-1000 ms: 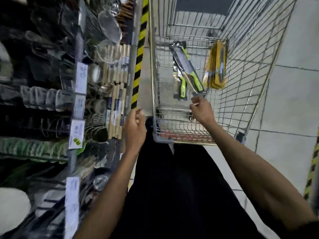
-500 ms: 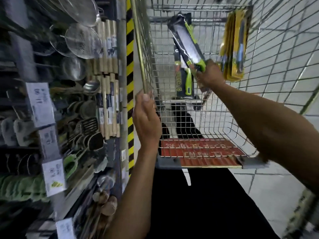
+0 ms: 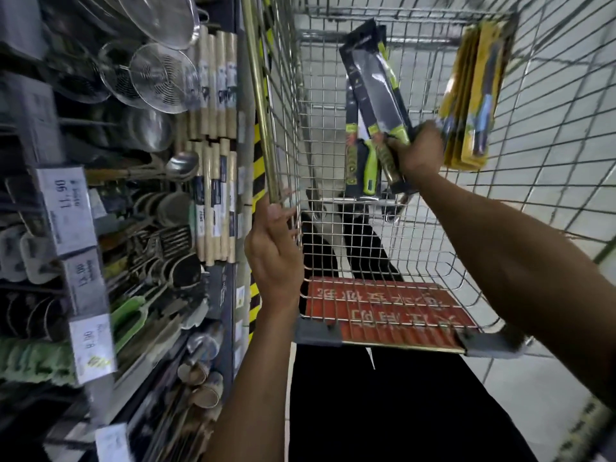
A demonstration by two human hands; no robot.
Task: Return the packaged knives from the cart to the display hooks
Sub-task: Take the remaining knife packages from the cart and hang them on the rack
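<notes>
Gripping the knife pack's near end, blade pointing far, the right hand is in the cart; the left hand holds its left rail beside the shelf.

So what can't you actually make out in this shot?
Head view:
Green-handled knife package: handle end covered by the right hand gripping it.
Second knife package: blade hidden behind the first.
Yellow packages: stacked edge-on, count unclear.
Left hand on cart rim: grip or rest, unclear among wires.
Knife hooks: lost in dark, blurred shelf.
</notes>
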